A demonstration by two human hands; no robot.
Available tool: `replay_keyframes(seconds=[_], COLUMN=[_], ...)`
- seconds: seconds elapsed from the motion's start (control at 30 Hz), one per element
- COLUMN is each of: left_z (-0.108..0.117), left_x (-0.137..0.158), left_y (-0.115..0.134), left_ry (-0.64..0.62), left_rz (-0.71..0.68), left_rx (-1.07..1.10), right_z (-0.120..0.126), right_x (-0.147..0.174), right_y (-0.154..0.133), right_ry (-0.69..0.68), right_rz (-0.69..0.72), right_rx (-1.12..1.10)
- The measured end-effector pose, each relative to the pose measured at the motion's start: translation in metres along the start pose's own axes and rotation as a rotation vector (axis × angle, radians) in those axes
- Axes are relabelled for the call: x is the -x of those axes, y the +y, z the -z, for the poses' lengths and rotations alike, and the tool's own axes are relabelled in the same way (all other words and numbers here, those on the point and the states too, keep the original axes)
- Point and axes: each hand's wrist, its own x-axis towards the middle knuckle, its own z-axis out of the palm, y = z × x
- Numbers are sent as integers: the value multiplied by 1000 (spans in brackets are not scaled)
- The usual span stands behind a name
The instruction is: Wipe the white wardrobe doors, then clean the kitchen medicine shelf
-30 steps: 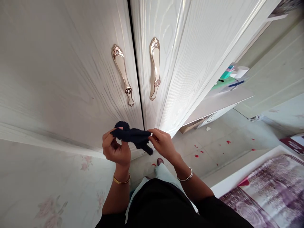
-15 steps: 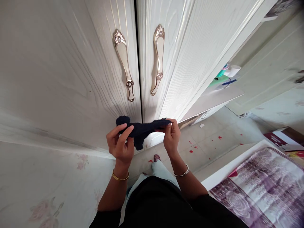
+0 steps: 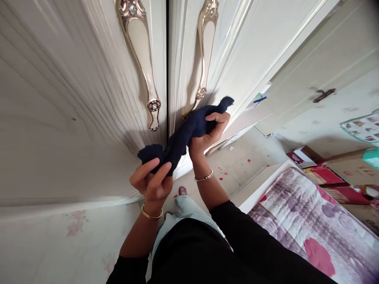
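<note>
The dark blue cloth (image 3: 188, 128) hung bunched in front of the white cupboard (image 3: 85, 98), slanting across the gap between its two doors. One end reached up past the foot of the right-hand handle (image 3: 208, 43); whether it touched that metal could not be told. The other end lay folded over, lower on the cupboard front, below the left-hand handle (image 3: 145, 59).

The left hand (image 3: 155, 185) was pinching that lower end, index and middle fingers laid over the fabric, the thumb's contact hidden. The right hand (image 3: 207, 138) was curled round the upper part, in front of the cupboard's right door, gripping the cloth between thumb and bent fingers. A gold bangle (image 3: 151, 213) circled the left wrist and a silver bangle (image 3: 203, 176) the right.

Below the cupboard, the person's shoe (image 3: 182, 191) and pale trousers (image 3: 189, 213) showed. To its right, red scraps (image 3: 220, 178) dotted the tiled floor (image 3: 237, 169), and a low white unit (image 3: 250, 118) stood just beside it, with a blue object (image 3: 260, 99) on top. Across the floor from the cupboard was a bed with a purple-and-white patterned cover (image 3: 296, 205); farther off from the cupboard, cardboard boxes (image 3: 345, 167) were stacked.
</note>
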Motion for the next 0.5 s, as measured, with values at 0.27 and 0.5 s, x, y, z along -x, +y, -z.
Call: replay_keyframes(seconds=[0.27,0.5], left_z=[-21,-14], left_x=[-11,1], left_y=[-20,-35], left_ry=[25,12], left_rz=[-16,11], left_rx=[70,69], right_z=[-27,-32], right_x=[13,31], right_y=[1,10], right_ry=[-133,12], right_rz=[-139,-14], right_rx=[101,254])
